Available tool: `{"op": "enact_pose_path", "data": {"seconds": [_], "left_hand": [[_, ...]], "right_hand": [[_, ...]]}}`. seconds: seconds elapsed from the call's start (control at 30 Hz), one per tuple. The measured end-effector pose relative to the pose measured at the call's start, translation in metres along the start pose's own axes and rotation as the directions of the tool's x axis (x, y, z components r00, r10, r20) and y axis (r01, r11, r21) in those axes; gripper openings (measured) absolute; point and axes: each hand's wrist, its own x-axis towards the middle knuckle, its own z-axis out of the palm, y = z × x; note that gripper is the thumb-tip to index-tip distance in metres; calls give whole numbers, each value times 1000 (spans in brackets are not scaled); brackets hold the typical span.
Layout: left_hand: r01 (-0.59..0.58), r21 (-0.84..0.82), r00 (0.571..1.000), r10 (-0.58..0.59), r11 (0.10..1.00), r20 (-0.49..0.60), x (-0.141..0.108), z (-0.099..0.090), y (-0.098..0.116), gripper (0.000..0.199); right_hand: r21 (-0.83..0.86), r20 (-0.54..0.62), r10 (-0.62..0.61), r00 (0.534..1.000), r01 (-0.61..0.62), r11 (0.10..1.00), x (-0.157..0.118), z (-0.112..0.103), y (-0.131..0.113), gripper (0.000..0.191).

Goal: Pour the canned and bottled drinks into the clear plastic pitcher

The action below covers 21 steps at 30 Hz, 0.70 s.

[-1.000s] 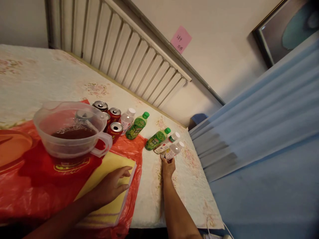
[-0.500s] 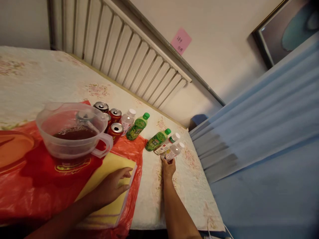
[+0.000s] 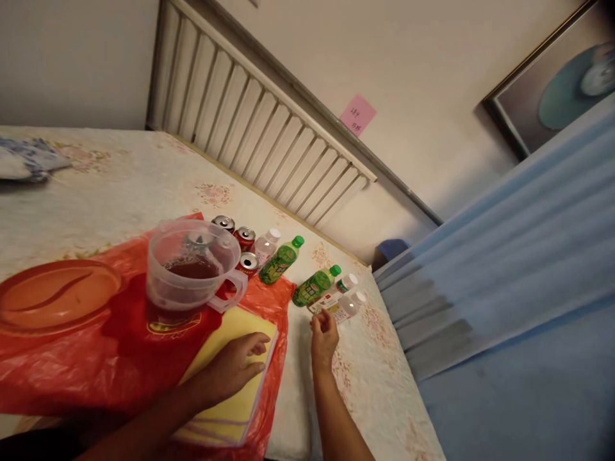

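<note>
My left hand (image 3: 237, 366) hovers over or rests on a yellow towel-like sheet (image 3: 218, 410), thumb apart from the bent fingers, nothing in it. Beside the front clear bottle (image 3: 350, 305), which has a white cap, is my right hand (image 3: 325, 338), fingers loosely curled and apart; it appears to hold nothing. Behind that bottle stand another white-capped bottle (image 3: 344, 285) and a green drink bottle (image 3: 314, 287). A second green bottle (image 3: 281, 261) stands left of them, next to a clear bottle (image 3: 267, 245) and several cans (image 3: 245, 237).
A clear plastic jug (image 3: 192, 282) with dark liquid stands on a red plastic bag (image 3: 120, 365). An orange oval tray or lid (image 3: 57, 298) lies to its left. Behind the flowered tablecloth (image 3: 158, 179) is a radiator (image 3: 269, 115); a blue curtain (image 3: 504, 275) hangs at the right.
The view has shifted, so the tabletop things appear lower and further right. My right hand has drawn back a little from the front clear bottle. My left hand stays over the yellow sheet.
</note>
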Motion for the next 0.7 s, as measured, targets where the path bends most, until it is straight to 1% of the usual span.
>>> {"op": "enact_pose_path", "data": {"seconds": [0.07,0.13,0.17,0.23,0.3,0.37,0.4,0.47,0.53,0.57,0.6,0.7], "left_hand": [[2,0,1000,-2,1000,-14,-1,-1,-1,46],[0,3,1000,0,1000,-25,-2,-2,-3,44],[-6,2,1000,6,1000,-26,-2,-3,-4,43],[-20,0,999,20,1000,-28,-4,-5,-5,41],[-22,-1,999,22,1000,-28,-5,-7,-4,39],[-17,-6,999,17,1000,-28,-6,-9,-3,38],[-15,-7,999,14,1000,-29,-6,-9,-2,38],[-10,-11,999,10,1000,-32,-7,-10,1,37],[-15,-16,999,14,1000,-40,-7,-11,3,37],[-20,-18,999,19,1000,-49,-7,-11,3,37],[-27,-17,998,25,999,-61,-8,-11,3,37],[-56,3,991,55,998,-121,-7,-10,0,41]], "right_hand": [[-6,96,-117,989,118,993,20,19,-39,40],[-51,147,-209,967,218,975,44,37,-78,43],[-82,155,-259,953,273,958,56,46,-96,45],[-168,164,-351,922,376,911,77,63,-126,50],[-287,196,-406,892,449,846,94,76,-147,54],[-405,264,-427,865,501,765,105,87,-161,54],[-446,315,-425,849,527,723,109,91,-167,52],[-472,448,-401,799,592,653,115,96,-174,43],[-447,559,-374,740,649,615,118,97,-179,35],[-432,591,-368,718,667,607,118,96,-180,33],[-421,606,-367,706,676,604,118,94,-181,32],[-415,603,-375,704,679,606,115,79,-184,29]]}}
